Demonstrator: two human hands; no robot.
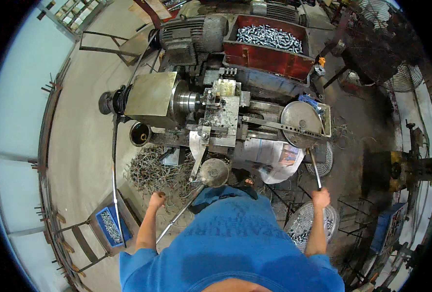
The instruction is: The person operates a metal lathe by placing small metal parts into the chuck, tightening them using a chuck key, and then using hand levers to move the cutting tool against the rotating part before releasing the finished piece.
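Note:
My right hand (321, 198) is wrapped round the lower end of a metal lever (315, 168), which runs up to a large round disc (294, 117) at the right end of a lathe. My left hand (157, 199) hangs in the air at the lathe's front left, its fingers curled together; anything in them is too small to make out. Ahead of it are the lathe's spindle and chuck (186, 102) and the greasy tool slide (223, 117). Just right of my left hand, a handwheel (214, 173) has a long bar (179, 218) slanting down from it.
A red bin (269, 61) of small metal parts stands behind the lathe. Metal shavings (155, 170) heap below its front left. A blue crate (110, 226) of parts sits at the left, a round basket (330, 219) of parts by my right forearm. A tall rod (114, 170) stands at the left.

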